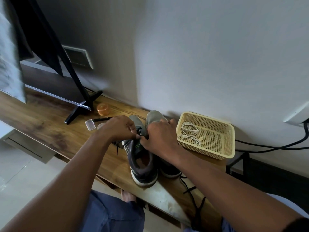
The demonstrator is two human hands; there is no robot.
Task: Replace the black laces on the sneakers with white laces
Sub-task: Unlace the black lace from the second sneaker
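At the near edge of the wooden tabletop (50, 131), toward its right end, a loose black lace (194, 195) trails off the front and hangs down; it is likely already out of the right sneaker (168, 169), whose heel is just behind it. Beside it, touching, stands the left sneaker (142, 164), heel toward the person, with a black lace (138, 131) threaded in its upper eyelets and a loose end dangling on its left side.

The step in hand appears to be unlacing this left sneaker. The left hand (118, 128) has thumb and forefinger pinched on the black lace above the tongue; the right hand (160, 136) is curled over the same spot, its fingertips also nipping the lace, and it covers most of the right sneaker's front. Neither hand is slack.

The next move probably calls for drawing the lace out row by row toward the toe, steadying the shoe so it does not tip.

Further back, near the right end of the tabletop against the wall, a cream perforated basket (229, 143) holds the coiled white laces (189, 133), untouched. At the far left edge sit an orange lidded jar (102, 109) and a black stand's foot (80, 111).
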